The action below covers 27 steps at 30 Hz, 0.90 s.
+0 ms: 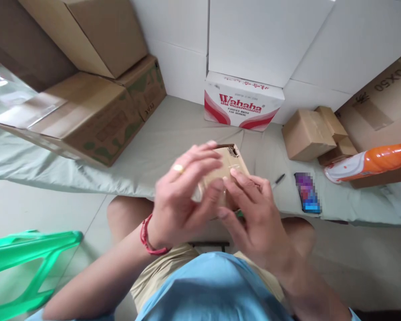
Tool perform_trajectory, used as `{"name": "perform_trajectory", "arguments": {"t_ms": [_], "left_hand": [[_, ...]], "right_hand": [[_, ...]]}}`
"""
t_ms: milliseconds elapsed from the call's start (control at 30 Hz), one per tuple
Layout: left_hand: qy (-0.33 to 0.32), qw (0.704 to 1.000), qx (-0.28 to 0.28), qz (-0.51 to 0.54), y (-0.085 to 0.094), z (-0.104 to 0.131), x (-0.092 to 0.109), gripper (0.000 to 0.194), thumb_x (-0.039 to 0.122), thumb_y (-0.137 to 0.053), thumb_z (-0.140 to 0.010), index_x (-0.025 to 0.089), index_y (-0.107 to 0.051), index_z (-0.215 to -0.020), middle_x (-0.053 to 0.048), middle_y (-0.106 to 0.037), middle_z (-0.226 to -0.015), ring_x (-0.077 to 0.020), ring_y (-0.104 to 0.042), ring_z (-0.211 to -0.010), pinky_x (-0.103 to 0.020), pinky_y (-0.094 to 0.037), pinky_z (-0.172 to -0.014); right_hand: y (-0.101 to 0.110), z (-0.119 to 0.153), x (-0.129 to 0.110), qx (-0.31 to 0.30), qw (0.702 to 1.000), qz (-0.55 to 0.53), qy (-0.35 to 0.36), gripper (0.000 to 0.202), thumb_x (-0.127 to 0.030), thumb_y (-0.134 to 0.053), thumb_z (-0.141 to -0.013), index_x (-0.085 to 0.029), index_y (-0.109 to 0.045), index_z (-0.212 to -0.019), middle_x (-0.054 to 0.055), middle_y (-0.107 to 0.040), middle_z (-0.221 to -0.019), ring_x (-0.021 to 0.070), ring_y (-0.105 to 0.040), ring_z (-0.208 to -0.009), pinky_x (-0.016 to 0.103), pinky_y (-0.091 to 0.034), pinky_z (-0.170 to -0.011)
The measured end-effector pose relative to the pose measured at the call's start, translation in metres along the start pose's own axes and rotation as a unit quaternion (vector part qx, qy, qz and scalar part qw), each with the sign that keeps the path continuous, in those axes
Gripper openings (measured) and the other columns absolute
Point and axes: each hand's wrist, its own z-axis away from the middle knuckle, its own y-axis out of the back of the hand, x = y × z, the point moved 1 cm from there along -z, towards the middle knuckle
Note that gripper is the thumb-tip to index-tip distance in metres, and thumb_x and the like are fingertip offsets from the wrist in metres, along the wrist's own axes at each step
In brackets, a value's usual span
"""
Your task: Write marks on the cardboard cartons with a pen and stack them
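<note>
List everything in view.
Handled box: 1, brown, centre
Stacked boxes: 3+, brown, left
Wahaha carton: 1, white-red, back
Small boxes: 3, brown, right
Large carton: 1, brown, far right
Container: 1, orange-white, right
Phone: 1, purple-blue screen, right
Pen: 1, dark, right
Cloth: 1, pale green, under boxes
Panels: several, white, back
Stool: 1, green, lower left
Shirt: 1, blue, bottom
Shorts: 1, beige, bottom
Bracelet: 1, red, left wrist
Ring: 1, gold, left finger
Knees: 2, lower centre
Left hand: 1, centre
Right hand: 1, centre

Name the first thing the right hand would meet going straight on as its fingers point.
Likely the left hand, its thumb just ahead of the right hand over the box; depth is unclear.
</note>
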Motion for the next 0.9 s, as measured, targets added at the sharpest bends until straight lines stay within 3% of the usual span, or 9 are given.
{"name": "perform_trajectory", "arguments": {"t_ms": [100, 200, 300, 333, 400, 533, 700, 800, 900], "left_hand": [[-0.066, 0.984, -0.162, -0.034, -0.004, -0.005, 0.013, 0.019, 0.033, -0.065, -0.108, 0.018, -0.074, -0.115, -0.012, -0.081, -0.127, -0.0269, -0.075, -0.129, -0.046, -0.058, -0.119], [-0.090, 0.962, -0.230, -0.120, -0.012, -0.008, 0.020, 0.040, 0.048, -0.058, -0.111, 0.013, -0.077, -0.109, -0.017, -0.080, -0.129, -0.0336, -0.076, -0.127, -0.049, -0.062, -0.111], [-0.102, 0.941, -0.276, -0.169, -0.019, -0.017, 0.028, 0.047, 0.054, -0.056, -0.111, 0.014, -0.078, -0.103, -0.018, -0.080, -0.126, -0.0374, -0.072, -0.132, -0.050, -0.063, -0.106], [-0.112, 0.935, -0.288, -0.174, -0.022, -0.020, 0.029, 0.047, 0.055, -0.056, -0.110, 0.014, -0.078, -0.105, -0.018, -0.079, -0.129, -0.0380, -0.069, -0.137, -0.050, -0.061, -0.110], [-0.129, 0.925, -0.304, -0.187, -0.027, -0.023, 0.029, 0.049, 0.055, -0.059, -0.108, 0.011, -0.078, -0.120, -0.021, -0.074, -0.142, -0.0385, -0.062, -0.147, -0.050, -0.053, -0.121], [-0.128, 0.916, -0.309, -0.223, -0.037, -0.012, 0.018, 0.065, 0.051, -0.058, -0.108, -0.002, -0.065, -0.147, -0.027, -0.060, -0.160, -0.0372, -0.058, -0.152, -0.045, -0.047, -0.127], [-0.120, 0.921, -0.291, -0.231, -0.039, 0.003, 0.016, 0.066, 0.049, -0.051, -0.111, -0.003, -0.065, -0.148, -0.027, -0.059, -0.159, -0.0366, -0.057, -0.153, -0.045, -0.043, -0.129], [-0.117, 0.925, -0.283, -0.226, -0.040, 0.004, 0.017, 0.064, 0.049, -0.053, -0.111, -0.003, -0.066, -0.147, -0.027, -0.060, -0.158, -0.0369, -0.058, -0.152, -0.047, -0.044, -0.128], [-0.118, 0.929, -0.271, -0.221, -0.041, 0.003, 0.017, 0.064, 0.050, -0.054, -0.110, -0.002, -0.069, -0.145, -0.026, -0.062, -0.156, -0.0374, -0.060, -0.150, -0.048, -0.046, -0.128]], "right_hand": [[0.019, 0.002, 0.043, 0.063, 0.995, -0.068, -0.045, 0.032, -0.034, -0.060, -0.109, -0.027, -0.073, -0.138, 0.007, -0.070, -0.150, 0.0267, -0.065, -0.138, 0.045, -0.054, -0.116], [0.030, 0.008, 0.115, 0.114, 0.979, 0.073, -0.152, 0.028, -0.035, -0.056, -0.108, -0.022, -0.079, -0.117, 0.011, -0.079, -0.126, 0.0278, -0.072, -0.123, 0.046, -0.055, -0.109], [0.021, 0.015, 0.182, -0.179, 0.915, 0.259, -0.251, 0.037, -0.026, -0.051, -0.105, -0.017, -0.077, -0.130, 0.016, -0.076, -0.128, 0.0266, -0.073, -0.116, 0.038, -0.056, -0.099], [0.016, 0.017, 0.198, -0.230, 0.894, 0.282, -0.262, 0.041, -0.020, -0.051, -0.103, -0.016, -0.077, -0.134, 0.018, -0.075, -0.130, 0.0268, -0.073, -0.115, 0.037, -0.055, -0.095], [0.007, 0.022, 0.218, -0.291, 0.867, 0.304, -0.267, 0.047, -0.012, -0.050, -0.099, -0.017, -0.075, -0.139, 0.019, -0.075, -0.129, 0.0262, -0.074, -0.110, 0.034, -0.052, -0.086], [-0.006, 0.026, 0.231, -0.318, 0.864, 0.296, -0.255, 0.041, -0.009, -0.051, -0.098, -0.018, -0.078, -0.127, 0.019, -0.079, -0.111, 0.0245, -0.075, -0.096, 0.031, -0.046, -0.075], [-0.002, 0.017, 0.239, -0.252, 0.906, 0.246, -0.235, 0.014, -0.017, -0.065, -0.094, -0.021, -0.073, -0.083, 0.010, -0.075, -0.081, 0.0189, -0.068, -0.072, 0.030, -0.040, -0.066], [0.014, 0.002, 0.242, -0.161, 0.931, 0.223, -0.239, 0.022, -0.027, -0.078, -0.084, -0.025, -0.063, -0.069, 0.000, -0.060, -0.060, 0.0140, -0.052, -0.055, 0.030, -0.032, -0.058], [0.038, -0.022, 0.231, 0.048, 0.956, 0.114, -0.265, 0.026, -0.038, -0.077, -0.084, -0.025, -0.060, -0.070, -0.003, -0.053, -0.056, 0.0128, -0.047, -0.050, 0.030, -0.032, -0.054]]}}
